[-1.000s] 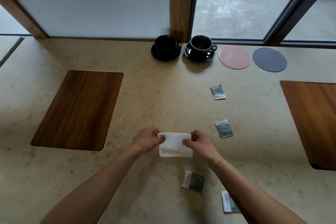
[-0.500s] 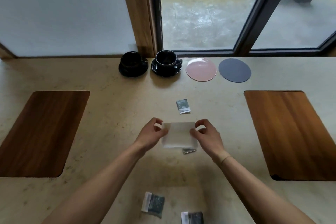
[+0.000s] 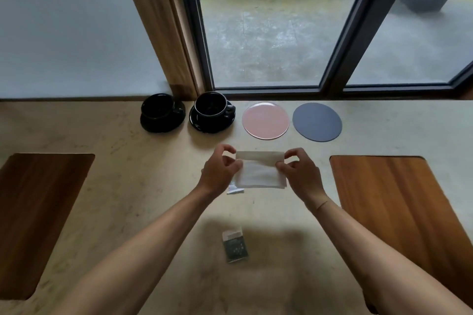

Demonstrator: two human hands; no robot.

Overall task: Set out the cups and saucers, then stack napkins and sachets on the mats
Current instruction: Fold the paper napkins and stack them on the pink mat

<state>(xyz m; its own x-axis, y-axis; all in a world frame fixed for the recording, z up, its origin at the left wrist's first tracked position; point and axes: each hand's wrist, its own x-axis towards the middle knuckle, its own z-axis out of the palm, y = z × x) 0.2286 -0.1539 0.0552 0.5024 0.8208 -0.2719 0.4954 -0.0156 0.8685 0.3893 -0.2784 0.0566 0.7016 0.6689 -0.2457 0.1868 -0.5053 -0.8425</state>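
A white napkin (image 3: pixel 259 171) is stretched between my left hand (image 3: pixel 220 169) and my right hand (image 3: pixel 299 174), each pinching one side, above the middle of the stone table. Two black cups stand on black saucers at the back: one on the left (image 3: pixel 161 112) and one to its right (image 3: pixel 212 110). Beside them lie a pink round mat (image 3: pixel 265 120) and a grey round mat (image 3: pixel 317 121). A dark sachet (image 3: pixel 235 247) lies between my forearms. The white end of another sachet (image 3: pixel 235 190) peeks out under the napkin.
Wooden placemats lie on the table at the left (image 3: pixel 33 217) and at the right (image 3: pixel 404 212). A window with a dark frame (image 3: pixel 332 89) and a wooden post (image 3: pixel 163 33) stand along the table's far edge.
Both hands have carried the napkin away from me toward the round mats. The view has tilted up, so the nearest sachets have dropped out of sight.
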